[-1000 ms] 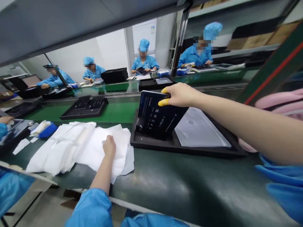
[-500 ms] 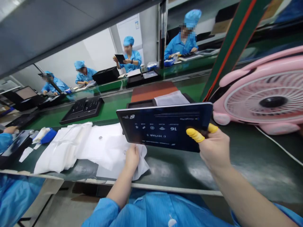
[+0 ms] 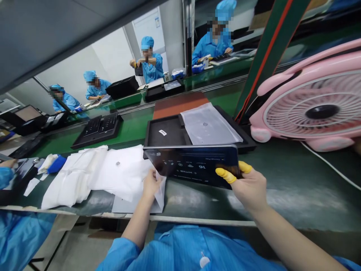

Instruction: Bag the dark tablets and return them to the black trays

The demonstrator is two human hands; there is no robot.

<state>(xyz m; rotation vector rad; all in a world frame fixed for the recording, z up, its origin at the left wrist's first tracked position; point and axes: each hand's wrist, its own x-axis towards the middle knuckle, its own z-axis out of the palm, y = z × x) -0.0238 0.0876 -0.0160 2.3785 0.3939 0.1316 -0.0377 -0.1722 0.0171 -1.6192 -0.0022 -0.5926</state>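
A dark tablet (image 3: 194, 167) with upside-down printing on its face is tilted on its long edge above the bench. My right hand (image 3: 249, 184), with yellow finger cots on the thumb and a finger, grips its right end. At the tablet's left end, my left hand (image 3: 151, 184) pinches the edge of a translucent white sleeve (image 3: 160, 199). The tablet's left corner is close to that sleeve; whether it is inside the opening I cannot tell. More white sleeves (image 3: 118, 171) lie spread and stacked to the left.
Behind the tablet is a black tray (image 3: 166, 130) holding a bagged flat item (image 3: 208, 124). A pink fan (image 3: 310, 109) stands at right, its white cable trailing over the bench. Another black tray (image 3: 97, 130) is farther left. Co-workers in blue sit across the line; a neighbour's sleeve (image 3: 5, 177) shows at left.
The tablet has moved down and tipped flatter, uncovering the black tray behind it. My left hand has shifted left and up, raising the sleeve's edge. The view has shifted slightly.
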